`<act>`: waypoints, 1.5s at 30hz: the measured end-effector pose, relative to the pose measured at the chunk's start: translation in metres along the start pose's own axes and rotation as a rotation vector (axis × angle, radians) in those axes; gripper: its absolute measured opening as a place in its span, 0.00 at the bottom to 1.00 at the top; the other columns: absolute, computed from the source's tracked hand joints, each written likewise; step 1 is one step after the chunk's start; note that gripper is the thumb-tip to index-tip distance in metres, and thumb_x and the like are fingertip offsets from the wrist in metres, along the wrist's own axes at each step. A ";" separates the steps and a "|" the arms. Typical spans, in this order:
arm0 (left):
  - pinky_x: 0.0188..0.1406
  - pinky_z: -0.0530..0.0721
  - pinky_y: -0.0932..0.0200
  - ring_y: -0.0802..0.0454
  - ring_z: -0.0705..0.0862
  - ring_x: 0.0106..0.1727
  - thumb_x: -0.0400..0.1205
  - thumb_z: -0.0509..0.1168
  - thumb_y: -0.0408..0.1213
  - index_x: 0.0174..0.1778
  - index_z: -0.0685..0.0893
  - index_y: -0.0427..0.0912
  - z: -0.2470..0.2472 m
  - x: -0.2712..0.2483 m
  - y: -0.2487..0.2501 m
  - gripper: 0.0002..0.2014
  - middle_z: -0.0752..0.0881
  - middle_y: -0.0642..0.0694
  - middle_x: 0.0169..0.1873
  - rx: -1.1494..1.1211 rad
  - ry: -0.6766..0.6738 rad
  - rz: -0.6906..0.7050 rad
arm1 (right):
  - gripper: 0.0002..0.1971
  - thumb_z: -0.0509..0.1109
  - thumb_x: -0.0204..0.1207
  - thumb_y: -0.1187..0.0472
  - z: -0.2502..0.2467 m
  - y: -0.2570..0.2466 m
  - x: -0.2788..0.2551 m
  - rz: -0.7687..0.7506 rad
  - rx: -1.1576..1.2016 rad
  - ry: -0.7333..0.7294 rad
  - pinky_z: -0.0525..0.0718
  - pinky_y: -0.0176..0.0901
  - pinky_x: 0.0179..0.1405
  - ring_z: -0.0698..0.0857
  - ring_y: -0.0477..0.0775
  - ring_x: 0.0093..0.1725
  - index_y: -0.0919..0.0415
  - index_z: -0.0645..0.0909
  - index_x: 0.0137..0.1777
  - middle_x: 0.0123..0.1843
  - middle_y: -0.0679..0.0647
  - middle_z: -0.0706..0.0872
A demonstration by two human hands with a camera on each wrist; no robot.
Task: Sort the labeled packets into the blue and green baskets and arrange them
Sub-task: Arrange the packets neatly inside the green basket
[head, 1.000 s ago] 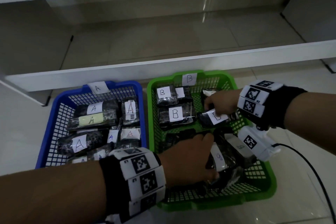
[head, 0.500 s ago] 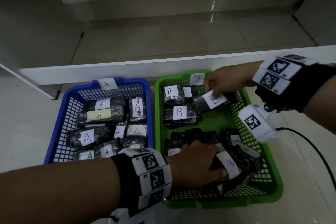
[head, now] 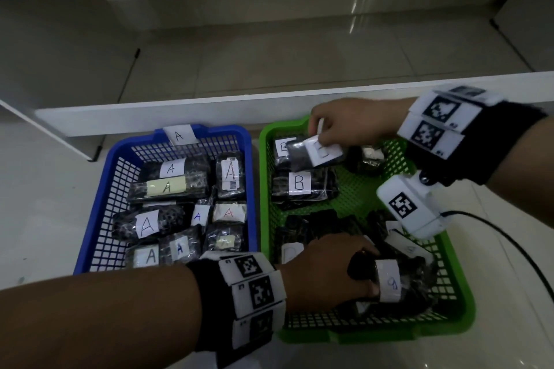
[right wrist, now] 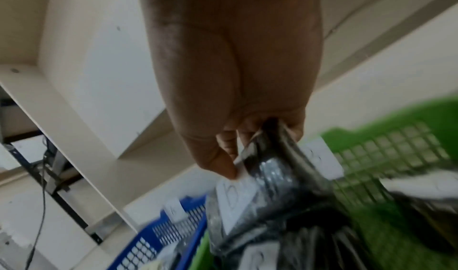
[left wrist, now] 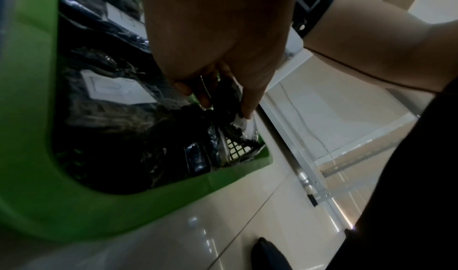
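The blue basket (head: 99,213) on the left holds several black packets with A labels. Beside it, the green basket (head: 461,302) holds black packets labelled B. My right hand (head: 332,129) pinches a B-labelled packet (head: 314,156) over the basket's far left corner, above another B packet (head: 302,186). In the right wrist view the fingers (right wrist: 230,156) clamp that packet (right wrist: 267,178) by its top edge. My left hand (head: 326,272) grips a black packet (head: 389,278) with a white label in the basket's near part. The left wrist view shows fingertips (left wrist: 247,109) curled on crinkled black wrap (left wrist: 230,105).
A white shelf edge (head: 209,111) runs just behind both baskets. A black cable (head: 509,243) trails across the pale tiled floor to the right of the green basket. More dark packets (head: 317,222) lie in the basket's middle.
My right hand has lifted its B packet from the basket's middle right and carried it to the far left corner. The left hand has stayed gripping its packet in the near part.
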State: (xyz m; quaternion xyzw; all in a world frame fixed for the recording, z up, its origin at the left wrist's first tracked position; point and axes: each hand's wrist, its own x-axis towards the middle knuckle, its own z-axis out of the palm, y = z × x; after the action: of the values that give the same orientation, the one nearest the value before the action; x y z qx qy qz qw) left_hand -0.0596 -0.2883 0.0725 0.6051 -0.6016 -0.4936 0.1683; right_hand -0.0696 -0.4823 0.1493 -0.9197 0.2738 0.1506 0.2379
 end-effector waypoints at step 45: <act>0.31 0.79 0.67 0.56 0.80 0.35 0.74 0.72 0.39 0.38 0.79 0.42 -0.146 0.041 -0.012 0.07 0.83 0.49 0.33 -0.587 0.274 -0.091 | 0.14 0.59 0.79 0.61 0.026 0.035 -0.005 0.109 0.710 0.313 0.77 0.40 0.42 0.83 0.51 0.46 0.63 0.85 0.54 0.52 0.51 0.87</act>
State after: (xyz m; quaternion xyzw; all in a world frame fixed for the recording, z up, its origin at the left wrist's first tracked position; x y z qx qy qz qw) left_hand 0.0551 -0.3792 0.1135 0.6177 -0.3777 -0.5670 0.3927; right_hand -0.0975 -0.4926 0.1171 -0.7760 0.3905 -0.0832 0.4883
